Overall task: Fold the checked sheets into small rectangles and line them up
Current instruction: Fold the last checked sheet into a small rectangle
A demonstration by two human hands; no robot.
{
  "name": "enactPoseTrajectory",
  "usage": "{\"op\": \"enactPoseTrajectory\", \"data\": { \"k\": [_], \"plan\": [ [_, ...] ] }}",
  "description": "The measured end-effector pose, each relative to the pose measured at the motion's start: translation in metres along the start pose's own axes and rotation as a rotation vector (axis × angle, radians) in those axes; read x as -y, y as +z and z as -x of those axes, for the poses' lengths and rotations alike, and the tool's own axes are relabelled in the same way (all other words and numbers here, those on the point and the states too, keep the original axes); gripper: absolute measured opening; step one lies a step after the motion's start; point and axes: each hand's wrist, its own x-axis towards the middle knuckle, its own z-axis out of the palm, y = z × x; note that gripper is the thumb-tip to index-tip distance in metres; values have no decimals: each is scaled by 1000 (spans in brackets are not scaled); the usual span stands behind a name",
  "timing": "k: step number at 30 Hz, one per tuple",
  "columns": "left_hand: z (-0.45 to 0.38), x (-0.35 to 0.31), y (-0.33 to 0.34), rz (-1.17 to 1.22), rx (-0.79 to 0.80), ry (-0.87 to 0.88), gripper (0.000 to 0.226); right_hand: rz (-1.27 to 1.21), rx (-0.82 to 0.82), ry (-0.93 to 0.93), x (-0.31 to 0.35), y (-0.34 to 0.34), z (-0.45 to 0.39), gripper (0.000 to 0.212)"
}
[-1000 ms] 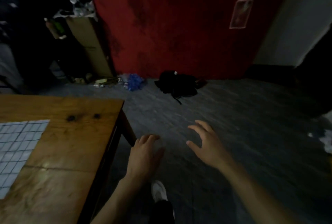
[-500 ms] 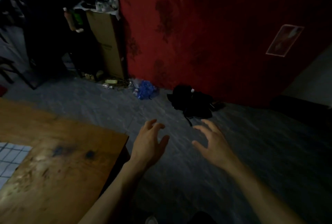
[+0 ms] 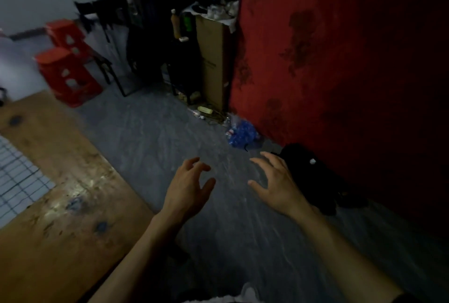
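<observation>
A white checked sheet (image 3: 17, 178) lies flat on the wooden table (image 3: 65, 217) at the far left, partly cut off by the frame edge. My left hand (image 3: 188, 187) hovers over the grey floor just right of the table's edge, fingers spread and curled, holding nothing. My right hand (image 3: 277, 183) is held out beside it, further right, also spread and holding nothing. Both hands are well away from the sheet.
Two red plastic stools (image 3: 66, 64) stand behind the table. A tall cardboard box (image 3: 215, 59) leans by the red wall (image 3: 340, 47). A blue bag (image 3: 241, 133) and a black bundle (image 3: 311, 176) lie on the floor near the wall.
The view has swung left and tilted, bringing the stools into sight. Both hands stay out in front, holding nothing, and the left hand's fingers have spread wider.
</observation>
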Motion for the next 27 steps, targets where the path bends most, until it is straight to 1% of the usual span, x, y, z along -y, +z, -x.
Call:
{"op": "enactPoseTrajectory", "data": {
  "k": [4,10,15,20,23,25,27],
  "plan": [
    [-20,0,1,4,-97,-129,33,3,43,-122,-9,-13,-58,57],
    [-61,23,2,-9,-179,-303,32,-44,167,-228,-8,11,-133,56],
    [-128,57,8,14,-233,-350,32,-18,197,-278,-1,22,-213,57],
    [-216,89,3,89,-211,-350,35,35,213,-263,9,15,-304,57],
    [-259,109,-13,107,-229,-341,35,70,217,-286,24,16,-357,56],
    [-278,126,-29,113,-255,-362,34,70,209,-314,39,23,-389,55],
    [-287,144,-46,119,-284,-396,33,65,237,-341,61,36,-414,54]
  ]
}}
